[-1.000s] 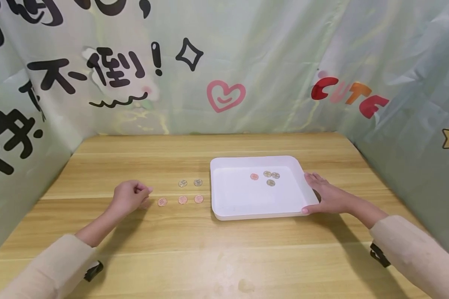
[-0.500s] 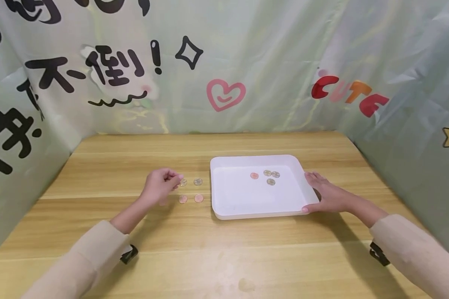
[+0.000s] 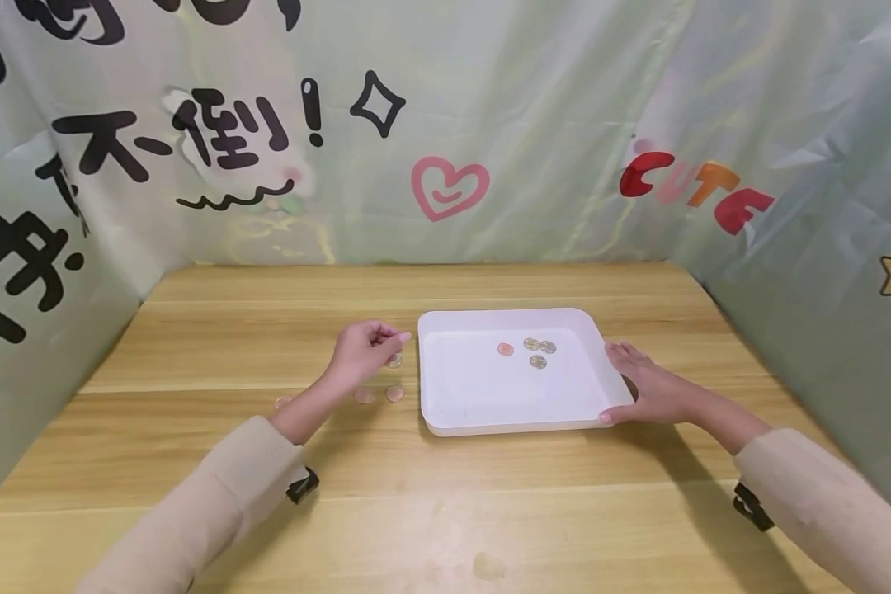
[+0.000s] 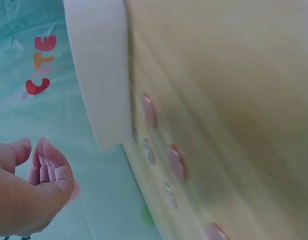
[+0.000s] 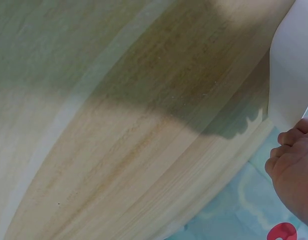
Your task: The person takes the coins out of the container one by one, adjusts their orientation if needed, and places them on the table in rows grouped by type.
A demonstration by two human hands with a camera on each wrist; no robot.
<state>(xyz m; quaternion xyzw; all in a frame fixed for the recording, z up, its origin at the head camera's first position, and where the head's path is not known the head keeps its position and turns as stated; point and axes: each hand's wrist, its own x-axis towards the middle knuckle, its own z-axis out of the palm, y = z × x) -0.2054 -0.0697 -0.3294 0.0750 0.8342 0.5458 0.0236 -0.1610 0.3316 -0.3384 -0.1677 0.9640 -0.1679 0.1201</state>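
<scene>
While its thumb and forefinger pinched a small coin [image 3: 404,337], the left hand [image 3: 362,351] hovered just off the white tray's [image 3: 490,396] nine-o'clock edge. Loose coins [image 3: 394,393] lay on the wooden table [image 3: 416,511] below the hand, at its six o'clock. The right hand [image 3: 649,388] rested against the tray's three-o'clock rim with straight fingers. Four coins [image 3: 538,361] sat toward the tray's twelve o'clock, with bare floor at its six o'clock.
</scene>
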